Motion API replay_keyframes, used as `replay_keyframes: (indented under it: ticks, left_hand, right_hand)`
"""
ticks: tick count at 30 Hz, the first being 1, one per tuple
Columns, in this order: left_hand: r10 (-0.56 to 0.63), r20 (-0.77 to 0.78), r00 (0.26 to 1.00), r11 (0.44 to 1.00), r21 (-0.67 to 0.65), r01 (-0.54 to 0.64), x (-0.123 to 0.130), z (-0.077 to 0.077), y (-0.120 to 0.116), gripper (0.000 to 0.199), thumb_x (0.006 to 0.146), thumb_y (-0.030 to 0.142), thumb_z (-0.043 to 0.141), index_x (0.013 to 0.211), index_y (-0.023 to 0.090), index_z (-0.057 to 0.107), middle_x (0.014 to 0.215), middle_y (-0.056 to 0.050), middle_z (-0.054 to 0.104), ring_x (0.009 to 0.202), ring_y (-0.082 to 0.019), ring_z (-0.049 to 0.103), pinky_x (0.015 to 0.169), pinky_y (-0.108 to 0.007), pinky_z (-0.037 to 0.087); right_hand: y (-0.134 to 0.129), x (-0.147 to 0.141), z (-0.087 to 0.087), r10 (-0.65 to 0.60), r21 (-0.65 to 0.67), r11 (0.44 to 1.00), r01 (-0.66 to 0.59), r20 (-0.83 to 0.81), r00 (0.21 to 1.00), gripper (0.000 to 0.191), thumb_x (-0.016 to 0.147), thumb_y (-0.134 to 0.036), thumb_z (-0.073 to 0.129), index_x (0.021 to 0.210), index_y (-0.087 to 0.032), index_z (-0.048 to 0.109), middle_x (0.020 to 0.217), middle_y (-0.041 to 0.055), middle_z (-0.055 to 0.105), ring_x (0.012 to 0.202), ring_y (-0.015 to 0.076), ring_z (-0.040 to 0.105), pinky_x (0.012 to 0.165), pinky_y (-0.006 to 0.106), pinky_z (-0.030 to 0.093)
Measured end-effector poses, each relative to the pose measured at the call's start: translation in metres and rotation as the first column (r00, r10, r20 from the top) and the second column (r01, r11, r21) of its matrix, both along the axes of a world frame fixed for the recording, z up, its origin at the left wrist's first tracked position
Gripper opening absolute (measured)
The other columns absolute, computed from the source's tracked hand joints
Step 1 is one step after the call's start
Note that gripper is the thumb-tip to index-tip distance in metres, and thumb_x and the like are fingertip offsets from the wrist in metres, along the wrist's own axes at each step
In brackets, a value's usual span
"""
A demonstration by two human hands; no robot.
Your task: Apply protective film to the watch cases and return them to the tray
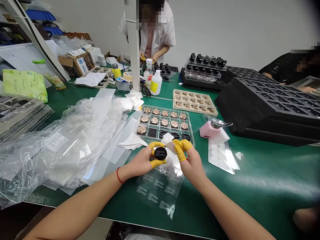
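Observation:
My left hand (147, 159), with yellow finger cots, grips a round black disc (160, 153) printed with small white text. My right hand (189, 159), also in yellow finger cots, pinches a thin pale flat piece (171, 146) close to the disc's upper right edge; its exact kind is unclear. Beneath both hands lies a clear film sheet (156, 200) with several blocks of white print. Just beyond them, a clear plastic tray (191, 131) carries several rose-gold watch cases (164, 122); its front row also has black discs (175, 135) and one bare dark slot (152, 132).
Plastic bags (75, 150) cover the left side. A white wipe (132, 141) lies by the tray. To the right are a pink pump bottle (208, 129) and white pads (220, 155). Behind stand a beige tray (195, 101), bottles (156, 82) and black trays (270, 110). A co-worker (160, 36) stands opposite.

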State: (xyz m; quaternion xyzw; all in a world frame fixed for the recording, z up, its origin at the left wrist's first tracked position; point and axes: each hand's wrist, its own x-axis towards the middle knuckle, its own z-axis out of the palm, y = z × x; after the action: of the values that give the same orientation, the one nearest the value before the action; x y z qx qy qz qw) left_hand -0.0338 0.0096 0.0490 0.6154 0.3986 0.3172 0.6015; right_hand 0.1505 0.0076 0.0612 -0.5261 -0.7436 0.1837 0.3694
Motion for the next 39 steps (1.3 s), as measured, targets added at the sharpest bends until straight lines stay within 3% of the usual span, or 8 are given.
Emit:
replay_keyframes:
  ticks: [3, 7, 13, 19, 29, 36, 39]
  left_hand:
    - [0.036, -0.024, 0.999, 0.997, 0.065, -0.035, 0.000, -0.001, -0.001, 0.045, 0.076, 0.028, 0.063, 0.116, 0.023, 0.044, 0.099, -0.004, 0.061, 0.083, -0.017, 0.061, 0.071, -0.028, 0.049]
    - [0.053, -0.047, 0.997, 0.979, 0.199, -0.042, 0.001, -0.002, -0.002, 0.039, 0.078, 0.022, 0.059, 0.115, 0.022, 0.047, 0.106, -0.005, 0.059, 0.085, -0.016, 0.060, 0.076, -0.028, 0.049]
    - [0.066, -0.054, 0.996, 0.975, 0.218, -0.053, -0.001, -0.003, -0.003, 0.043, 0.076, 0.018, 0.058, 0.117, 0.022, 0.045, 0.106, -0.004, 0.059, 0.087, -0.016, 0.060, 0.078, -0.027, 0.049]
    - [0.051, -0.042, 0.998, 0.977, 0.211, -0.041, -0.003, -0.004, -0.002, 0.041, 0.077, 0.018, 0.058, 0.116, 0.022, 0.046, 0.106, -0.004, 0.060, 0.086, -0.016, 0.061, 0.077, -0.028, 0.049]
    - [-0.061, -0.099, 0.993, 0.968, 0.235, 0.083, -0.003, -0.003, -0.003, 0.044, 0.080, 0.024, 0.057, 0.121, 0.020, 0.043, 0.099, -0.006, 0.061, 0.086, -0.018, 0.060, 0.079, -0.031, 0.050]
    - [-0.172, -0.061, 0.983, 0.972, 0.150, 0.179, -0.004, -0.002, -0.001, 0.042, 0.079, 0.031, 0.060, 0.117, 0.020, 0.044, 0.094, -0.005, 0.061, 0.086, -0.020, 0.061, 0.076, -0.030, 0.050]
    - [-0.183, -0.033, 0.983, 0.979, 0.086, 0.185, -0.003, -0.005, 0.000, 0.045, 0.077, 0.032, 0.063, 0.116, 0.020, 0.044, 0.096, -0.005, 0.061, 0.087, -0.019, 0.061, 0.076, -0.031, 0.050]
  right_hand:
    - [-0.011, -0.005, 0.001, 0.057, 0.089, 0.994, -0.056, -0.011, 0.998, 0.014, 0.089, -0.025, 0.043, 0.095, -0.024, 0.056, 0.100, 0.0058, 0.060, 0.094, 0.0205, 0.054, 0.080, 0.036, 0.044]
    - [-0.021, -0.016, -0.007, 0.116, 0.217, 0.965, -0.144, 0.136, 0.984, 0.019, 0.086, -0.019, 0.048, 0.103, -0.025, 0.056, 0.111, 0.0070, 0.060, 0.103, 0.0234, 0.051, 0.085, 0.042, 0.042]
    - [-0.029, -0.021, -0.015, 0.027, 0.374, 0.917, -0.137, 0.286, 0.958, 0.026, 0.081, -0.012, 0.051, 0.103, -0.026, 0.055, 0.105, 0.0062, 0.061, 0.109, 0.0253, 0.048, 0.096, 0.050, 0.033]
    - [-0.024, -0.022, -0.020, -0.008, 0.445, 0.889, -0.106, 0.248, 0.969, 0.025, 0.079, -0.011, 0.051, 0.098, -0.027, 0.055, 0.096, 0.0047, 0.059, 0.099, 0.0228, 0.050, 0.096, 0.049, 0.033]
    - [-0.011, -0.019, -0.023, -0.074, 0.433, 0.901, -0.033, 0.228, 0.971, 0.021, 0.077, -0.010, 0.046, 0.091, -0.023, 0.053, 0.081, 0.0030, 0.057, 0.080, 0.0196, 0.051, 0.096, 0.047, 0.032]
    - [-0.006, -0.014, -0.021, -0.090, 0.389, 0.921, -0.030, 0.287, 0.954, 0.016, 0.080, -0.013, 0.043, 0.086, -0.021, 0.055, 0.074, 0.0038, 0.057, 0.075, 0.0198, 0.049, 0.093, 0.045, 0.033]
    - [-0.004, -0.011, -0.019, -0.039, 0.323, 0.945, -0.050, 0.265, 0.964, 0.017, 0.081, -0.013, 0.041, 0.085, -0.020, 0.056, 0.074, 0.0050, 0.058, 0.075, 0.0201, 0.050, 0.092, 0.045, 0.033]
